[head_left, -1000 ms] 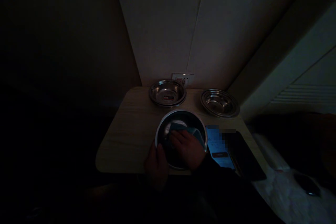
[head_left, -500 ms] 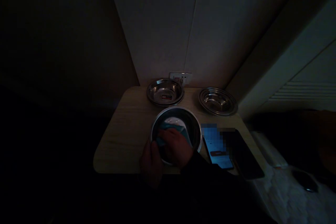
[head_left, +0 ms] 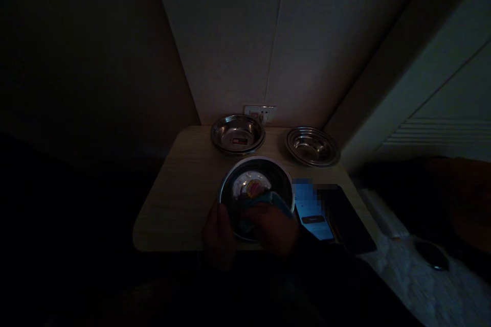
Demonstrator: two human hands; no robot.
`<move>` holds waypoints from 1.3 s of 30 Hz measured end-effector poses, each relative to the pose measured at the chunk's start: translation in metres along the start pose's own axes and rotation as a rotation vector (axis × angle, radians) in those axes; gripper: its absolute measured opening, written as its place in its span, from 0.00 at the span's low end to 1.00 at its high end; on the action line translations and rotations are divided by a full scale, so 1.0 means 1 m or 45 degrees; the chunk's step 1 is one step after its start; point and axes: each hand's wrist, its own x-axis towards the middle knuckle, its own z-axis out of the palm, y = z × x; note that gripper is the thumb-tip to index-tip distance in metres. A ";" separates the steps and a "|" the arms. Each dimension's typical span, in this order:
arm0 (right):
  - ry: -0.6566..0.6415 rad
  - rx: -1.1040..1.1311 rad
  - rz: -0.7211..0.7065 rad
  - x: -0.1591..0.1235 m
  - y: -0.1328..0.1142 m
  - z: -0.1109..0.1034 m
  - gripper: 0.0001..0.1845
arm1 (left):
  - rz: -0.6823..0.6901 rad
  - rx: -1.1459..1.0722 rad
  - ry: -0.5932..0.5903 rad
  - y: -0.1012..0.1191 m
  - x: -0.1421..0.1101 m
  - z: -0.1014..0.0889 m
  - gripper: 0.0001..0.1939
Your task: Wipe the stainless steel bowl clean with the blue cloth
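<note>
A steel bowl (head_left: 268, 176) stands near the front edge of a small wooden table (head_left: 180, 199) in a very dark room. My left hand (head_left: 217, 230) grips the bowl's near left rim. My right hand (head_left: 274, 225) presses a blue cloth (head_left: 268, 200) against the bowl's near inner wall, fingers closed on it. A label shows on the bowl's bottom.
Two more steel bowls stand at the back of the table, one (head_left: 238, 134) with a sticker, the other (head_left: 311, 145) to its right. A lit phone (head_left: 312, 209) and a dark flat object (head_left: 349, 219) lie right of the front bowl. A wall socket (head_left: 261, 111) sits behind.
My right hand has dragged the cloth from the bowl's middle towards its near side, uncovering the label on the bottom. My left hand has kept its hold on the rim.
</note>
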 end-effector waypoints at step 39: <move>0.846 -0.356 -0.388 -0.030 -0.007 0.057 0.13 | -0.045 -0.038 0.011 0.027 0.011 -0.014 0.19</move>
